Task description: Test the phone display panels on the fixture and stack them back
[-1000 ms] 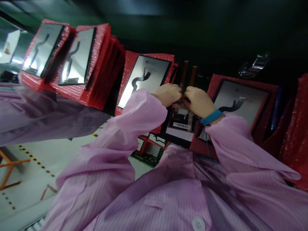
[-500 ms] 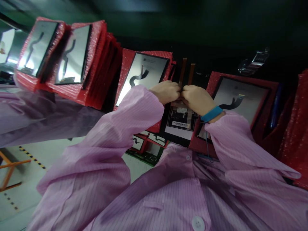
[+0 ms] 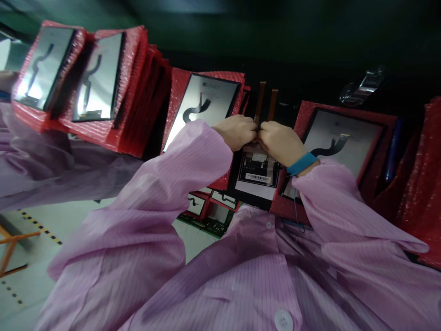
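My left hand (image 3: 237,132) and my right hand (image 3: 280,140) meet in the middle, fingers curled and fingertips almost touching. Whatever lies between the fingers is hidden. Two brown ribbon cables, one on the left (image 3: 261,99) and one on the right (image 3: 273,102), stick out beyond my fingertips. Below the hands lies a display panel's back with a dark circuit area (image 3: 248,166), a barcode label (image 3: 258,177) and a white lower strip (image 3: 253,189). A blue wrist strap (image 3: 302,164) circles my right wrist.
Display panels on red bubble bags flank my hands, one to the left (image 3: 213,89) and one to the right (image 3: 354,133). Taller red bag stacks (image 3: 136,101) stand farther left. A clear tape dispenser (image 3: 365,87) and a blue pen (image 3: 392,151) lie right. Another person's hand (image 3: 7,82) shows at the left edge.
My hands keep nearly the same place and pose over the panel. The view has shifted slightly. At the left edge, another person's hand and wrist have come into sight.
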The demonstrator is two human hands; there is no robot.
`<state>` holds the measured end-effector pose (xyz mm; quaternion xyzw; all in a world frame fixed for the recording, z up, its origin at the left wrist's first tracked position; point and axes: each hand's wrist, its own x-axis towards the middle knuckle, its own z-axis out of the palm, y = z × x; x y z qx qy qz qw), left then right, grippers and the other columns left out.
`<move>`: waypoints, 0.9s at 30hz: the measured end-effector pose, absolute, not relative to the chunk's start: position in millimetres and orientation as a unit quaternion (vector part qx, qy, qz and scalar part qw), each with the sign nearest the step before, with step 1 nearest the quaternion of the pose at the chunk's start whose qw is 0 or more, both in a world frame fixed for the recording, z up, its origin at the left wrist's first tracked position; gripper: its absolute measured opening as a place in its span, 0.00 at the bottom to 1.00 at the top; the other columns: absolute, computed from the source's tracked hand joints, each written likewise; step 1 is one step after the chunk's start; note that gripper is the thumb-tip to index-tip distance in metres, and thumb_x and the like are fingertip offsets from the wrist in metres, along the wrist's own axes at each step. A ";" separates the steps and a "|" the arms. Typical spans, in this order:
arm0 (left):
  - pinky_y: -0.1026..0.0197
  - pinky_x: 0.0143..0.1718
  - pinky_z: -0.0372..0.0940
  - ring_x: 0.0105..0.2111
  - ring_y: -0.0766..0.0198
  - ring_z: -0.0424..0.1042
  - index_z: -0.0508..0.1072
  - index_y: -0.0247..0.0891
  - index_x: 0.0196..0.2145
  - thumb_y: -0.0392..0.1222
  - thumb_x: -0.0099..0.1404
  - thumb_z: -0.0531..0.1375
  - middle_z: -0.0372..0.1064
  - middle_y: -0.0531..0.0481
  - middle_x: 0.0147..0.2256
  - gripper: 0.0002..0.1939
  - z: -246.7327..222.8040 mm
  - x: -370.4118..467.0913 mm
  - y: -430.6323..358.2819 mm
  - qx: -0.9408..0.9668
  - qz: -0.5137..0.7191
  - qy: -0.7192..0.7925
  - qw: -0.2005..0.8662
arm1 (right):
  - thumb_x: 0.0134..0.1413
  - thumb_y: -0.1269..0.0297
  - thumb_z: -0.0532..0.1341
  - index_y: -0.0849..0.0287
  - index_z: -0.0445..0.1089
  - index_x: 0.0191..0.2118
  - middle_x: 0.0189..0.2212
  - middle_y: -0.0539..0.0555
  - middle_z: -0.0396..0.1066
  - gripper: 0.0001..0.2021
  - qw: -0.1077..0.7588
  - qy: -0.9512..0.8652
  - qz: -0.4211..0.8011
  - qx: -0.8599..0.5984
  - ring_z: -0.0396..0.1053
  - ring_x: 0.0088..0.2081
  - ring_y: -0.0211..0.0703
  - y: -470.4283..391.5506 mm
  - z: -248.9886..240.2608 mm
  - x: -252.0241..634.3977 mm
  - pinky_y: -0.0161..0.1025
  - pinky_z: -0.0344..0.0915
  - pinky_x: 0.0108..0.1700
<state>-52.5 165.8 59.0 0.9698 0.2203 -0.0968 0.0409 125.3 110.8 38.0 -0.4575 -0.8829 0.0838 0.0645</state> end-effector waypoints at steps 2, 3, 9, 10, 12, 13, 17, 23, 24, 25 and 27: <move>0.56 0.45 0.66 0.42 0.56 0.72 0.77 0.36 0.32 0.30 0.64 0.54 0.74 0.44 0.34 0.11 60.4 -51.3 164.8 0.967 -0.098 0.228 0.058 | 0.68 0.72 0.49 0.64 0.73 0.41 0.42 0.63 0.73 0.15 0.066 -0.883 0.078 -0.457 0.67 0.44 0.49 110.0 37.6 124.4 0.42 0.55 0.33; 0.56 0.45 0.66 0.42 0.56 0.72 0.77 0.36 0.32 0.30 0.64 0.55 0.74 0.44 0.33 0.11 60.6 -50.8 164.4 0.966 -0.102 0.231 0.063 | 0.68 0.72 0.49 0.64 0.73 0.41 0.43 0.63 0.73 0.15 0.068 -0.883 0.078 -0.458 0.67 0.44 0.49 109.7 37.4 123.7 0.42 0.56 0.34; 0.56 0.45 0.66 0.41 0.56 0.72 0.76 0.37 0.30 0.37 0.64 0.57 0.72 0.44 0.34 0.08 57.3 -52.5 166.9 0.947 -0.094 0.285 0.115 | 0.65 0.73 0.49 0.66 0.73 0.42 0.44 0.66 0.72 0.14 0.080 -0.864 0.108 -0.486 0.68 0.46 0.53 111.2 35.3 118.4 0.45 0.64 0.39; 0.56 0.45 0.66 0.41 0.56 0.72 0.76 0.36 0.31 0.37 0.66 0.56 0.72 0.44 0.35 0.09 58.6 -54.3 168.1 0.946 -0.088 0.287 0.119 | 0.65 0.73 0.49 0.66 0.73 0.42 0.44 0.65 0.72 0.14 0.080 -0.862 0.113 -0.487 0.68 0.46 0.53 111.2 35.3 118.0 0.45 0.64 0.41; 0.55 0.46 0.67 0.43 0.56 0.72 0.77 0.35 0.35 0.37 0.69 0.53 0.73 0.43 0.38 0.12 64.9 -59.0 169.7 0.947 -0.061 0.291 0.119 | 0.66 0.71 0.49 0.66 0.72 0.43 0.44 0.65 0.72 0.14 0.090 -0.858 0.124 -0.490 0.68 0.48 0.54 110.1 36.5 118.4 0.46 0.65 0.44; 0.54 0.47 0.67 0.44 0.55 0.72 0.77 0.35 0.38 0.38 0.71 0.51 0.73 0.42 0.40 0.14 69.6 -61.8 169.6 0.947 -0.035 0.299 0.113 | 0.67 0.71 0.49 0.66 0.72 0.44 0.44 0.65 0.71 0.14 0.105 -0.852 0.129 -0.496 0.67 0.49 0.55 109.0 37.5 119.1 0.47 0.65 0.46; 0.50 0.49 0.67 0.45 0.54 0.72 0.77 0.37 0.43 0.42 0.74 0.50 0.75 0.42 0.42 0.16 88.9 -72.9 160.4 0.923 0.099 0.366 0.069 | 0.68 0.69 0.48 0.62 0.69 0.46 0.45 0.62 0.70 0.13 0.218 -0.798 0.151 -0.541 0.67 0.49 0.52 104.7 40.3 125.4 0.47 0.65 0.49; 0.49 0.46 0.67 0.44 0.55 0.71 0.78 0.37 0.46 0.41 0.74 0.52 0.74 0.43 0.42 0.15 77.9 -83.1 143.1 0.925 0.115 0.352 0.082 | 0.66 0.69 0.49 0.57 0.69 0.45 0.41 0.57 0.70 0.12 0.316 -0.723 0.176 -0.588 0.68 0.40 0.45 109.4 31.3 139.2 0.43 0.66 0.43; 0.49 0.46 0.67 0.44 0.55 0.71 0.78 0.37 0.46 0.42 0.73 0.54 0.74 0.44 0.42 0.14 72.1 -84.6 143.2 0.928 0.103 0.344 0.094 | 0.65 0.70 0.50 0.57 0.69 0.44 0.40 0.56 0.70 0.11 0.315 -0.721 0.180 -0.591 0.68 0.39 0.45 110.4 30.0 140.5 0.43 0.67 0.43; 0.49 0.47 0.66 0.45 0.54 0.71 0.78 0.38 0.45 0.42 0.71 0.57 0.74 0.44 0.43 0.12 66.3 -85.9 144.1 0.930 0.094 0.341 0.104 | 0.64 0.70 0.51 0.57 0.70 0.43 0.39 0.56 0.70 0.11 0.313 -0.721 0.184 -0.590 0.68 0.39 0.44 110.9 29.3 141.2 0.43 0.67 0.43; 0.47 0.50 0.64 0.47 0.54 0.70 0.79 0.39 0.45 0.44 0.68 0.61 0.74 0.45 0.43 0.11 56.6 -88.1 147.1 0.930 0.085 0.338 0.116 | 0.61 0.70 0.53 0.58 0.70 0.40 0.40 0.56 0.70 0.09 0.303 -0.731 0.196 -0.579 0.68 0.38 0.44 110.4 29.3 141.1 0.43 0.67 0.42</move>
